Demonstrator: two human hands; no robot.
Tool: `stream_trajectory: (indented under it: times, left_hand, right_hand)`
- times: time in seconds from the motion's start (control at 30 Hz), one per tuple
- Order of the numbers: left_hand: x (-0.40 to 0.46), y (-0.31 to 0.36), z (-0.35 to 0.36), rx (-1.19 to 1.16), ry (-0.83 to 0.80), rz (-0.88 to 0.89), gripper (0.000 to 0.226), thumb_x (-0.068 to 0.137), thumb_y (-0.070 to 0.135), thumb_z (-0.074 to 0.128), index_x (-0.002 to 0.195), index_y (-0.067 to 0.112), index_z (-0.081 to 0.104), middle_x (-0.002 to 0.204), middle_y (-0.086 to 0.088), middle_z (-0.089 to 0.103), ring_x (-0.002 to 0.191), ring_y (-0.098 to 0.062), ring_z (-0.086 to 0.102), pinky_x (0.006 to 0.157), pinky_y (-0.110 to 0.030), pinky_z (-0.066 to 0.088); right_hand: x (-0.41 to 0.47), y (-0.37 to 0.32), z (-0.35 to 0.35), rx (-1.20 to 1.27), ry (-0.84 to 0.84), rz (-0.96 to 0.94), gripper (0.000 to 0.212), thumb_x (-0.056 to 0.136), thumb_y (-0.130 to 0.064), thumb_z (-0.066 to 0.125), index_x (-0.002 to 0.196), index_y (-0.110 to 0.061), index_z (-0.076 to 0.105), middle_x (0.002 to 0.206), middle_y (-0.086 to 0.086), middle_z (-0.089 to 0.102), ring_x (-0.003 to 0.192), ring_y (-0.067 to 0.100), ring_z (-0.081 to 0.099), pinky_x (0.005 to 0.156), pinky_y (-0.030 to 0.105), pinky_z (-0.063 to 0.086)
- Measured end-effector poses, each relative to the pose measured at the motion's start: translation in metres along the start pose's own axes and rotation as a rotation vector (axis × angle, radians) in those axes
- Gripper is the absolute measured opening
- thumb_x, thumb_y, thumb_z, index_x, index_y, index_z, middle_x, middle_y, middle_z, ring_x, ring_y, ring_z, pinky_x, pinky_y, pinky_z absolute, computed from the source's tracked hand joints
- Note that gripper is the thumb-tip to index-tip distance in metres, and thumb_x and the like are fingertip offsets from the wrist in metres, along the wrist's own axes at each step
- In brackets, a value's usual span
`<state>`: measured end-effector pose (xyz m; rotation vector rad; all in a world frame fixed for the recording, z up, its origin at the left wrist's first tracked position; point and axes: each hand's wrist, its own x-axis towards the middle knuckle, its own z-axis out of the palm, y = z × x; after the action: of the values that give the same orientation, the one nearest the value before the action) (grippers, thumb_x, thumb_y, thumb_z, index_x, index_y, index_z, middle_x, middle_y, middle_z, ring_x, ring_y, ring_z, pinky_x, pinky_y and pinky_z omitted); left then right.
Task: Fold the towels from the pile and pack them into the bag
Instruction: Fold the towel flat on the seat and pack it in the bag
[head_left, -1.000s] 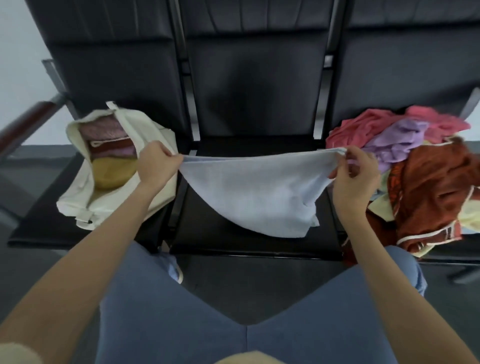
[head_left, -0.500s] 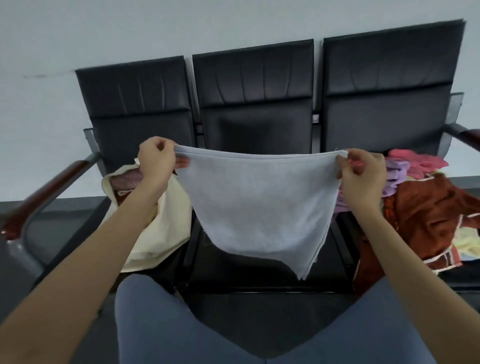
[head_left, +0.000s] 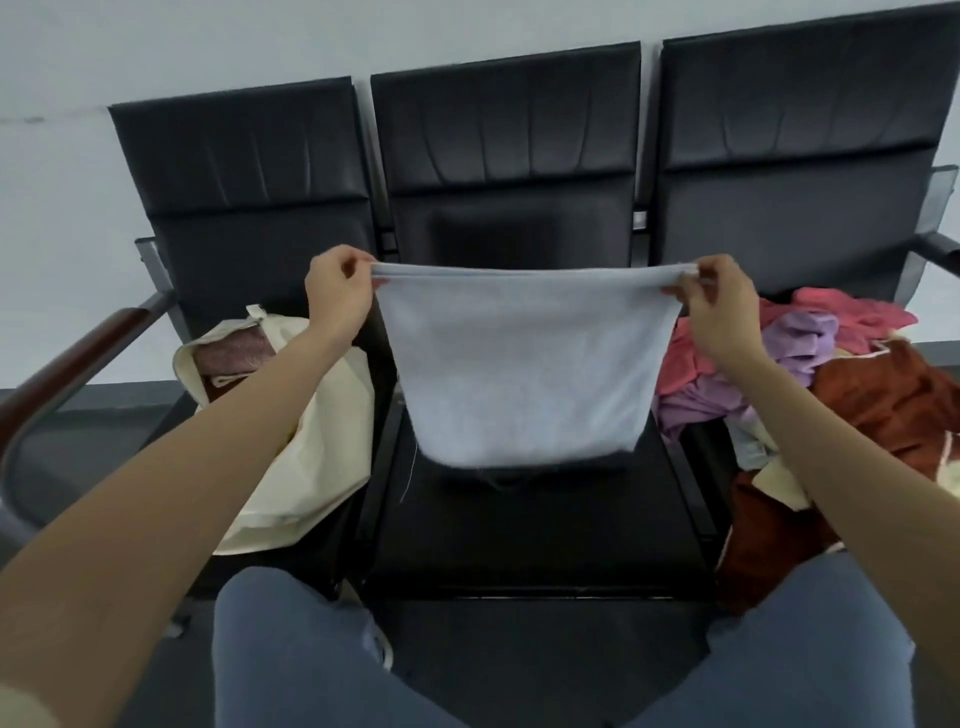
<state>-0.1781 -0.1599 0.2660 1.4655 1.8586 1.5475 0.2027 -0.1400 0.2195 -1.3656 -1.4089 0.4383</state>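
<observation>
In the head view, the left hand (head_left: 337, 296) pinches one upper corner of a pale blue towel (head_left: 524, 374), and the right hand (head_left: 719, 306) pinches the other corner. The towel hangs stretched between them, in the air above the middle seat (head_left: 519, 519). The cream bag (head_left: 306, 447) lies on the left seat with folded towels inside. The pile of towels (head_left: 852, 364) lies on the right seat.

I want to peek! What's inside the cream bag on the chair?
Inside the cream bag a pinkish folded towel shows at the opening, with a darker reddish one just below it. Anything deeper is hidden by the bag's cloth and the left arm.
</observation>
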Motion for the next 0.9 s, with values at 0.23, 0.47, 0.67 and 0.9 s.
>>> stream_trajectory:
  times: [0.23, 0.47, 0.67, 0.9]
  left_hand:
    - [-0.022, -0.059, 0.019, -0.029, 0.021, -0.094, 0.028, 0.080, 0.011, 0.046, 0.068, 0.027, 0.065, 0.082, -0.004, 0.068, 0.087, -0.026, 0.067, 0.083, -0.047, 0.056]
    - [-0.129, -0.176, 0.041, 0.140, -0.181, -0.337, 0.032, 0.082, -0.003, 0.051, 0.070, 0.023, 0.067, 0.084, -0.007, 0.069, 0.082, -0.022, 0.062, 0.079, -0.035, 0.050]
    - [-0.181, -0.216, 0.029, 0.402, -0.439, -0.387, 0.026, 0.082, -0.007, 0.046, 0.073, 0.006, 0.067, 0.088, -0.008, 0.070, 0.081, -0.018, 0.060, 0.069, -0.026, 0.041]
    - [-0.215, -0.196, 0.055, 0.854, -0.510, -0.213, 0.021, 0.069, 0.012, 0.065, 0.090, 0.014, 0.068, 0.123, -0.008, 0.048, 0.116, -0.035, 0.041, 0.094, -0.041, 0.032]
  right_hand:
    - [-0.037, 0.041, 0.000, -0.005, -0.028, -0.012, 0.014, 0.095, -0.005, 0.051, 0.108, 0.001, 0.052, 0.094, 0.007, 0.061, 0.085, 0.008, 0.059, 0.074, 0.013, 0.043]
    - [-0.155, 0.137, 0.028, -0.079, -0.200, 0.199, 0.009, 0.094, -0.004, 0.055, 0.102, -0.008, 0.053, 0.088, 0.006, 0.061, 0.076, -0.012, 0.057, 0.071, 0.007, 0.042]
    - [-0.203, 0.157, 0.043, -0.107, -0.422, 0.304, 0.008, 0.092, -0.007, 0.060, 0.099, -0.007, 0.056, 0.086, 0.010, 0.066, 0.076, 0.013, 0.060, 0.067, 0.010, 0.045]
    - [-0.196, 0.155, 0.035, -0.142, -0.403, 0.301, 0.015, 0.086, -0.007, 0.068, 0.094, -0.015, 0.060, 0.098, 0.011, 0.061, 0.077, -0.001, 0.061, 0.068, 0.009, 0.048]
